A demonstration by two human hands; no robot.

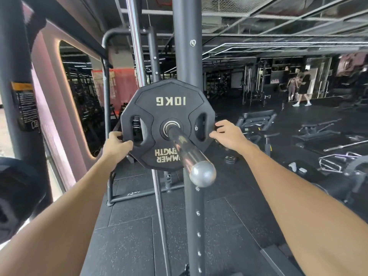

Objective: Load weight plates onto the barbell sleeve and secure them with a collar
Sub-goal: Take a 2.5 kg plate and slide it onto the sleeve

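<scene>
Between the grips, a black 10KG plate (171, 113) sits threaded on the chrome barbell sleeve (182, 146). The sleeve's long axis runs from the plate toward the viewer, its near stretch bare up to a rounded end. The left grip (116, 145) curls round the plate's left edge and the right grip (229, 133) round its right edge. The lettering is upside down: "10KG" and, partly hidden, "MMER ENGTH".

**Dim hall, daylight from the left**

Blown-out daylight enters at the left edge. Glare streaks the chrome sleeve (185, 150). The far hall (258, 86) is dark and smeared. Wide-angle bend curves the left post (16, 96).
</scene>
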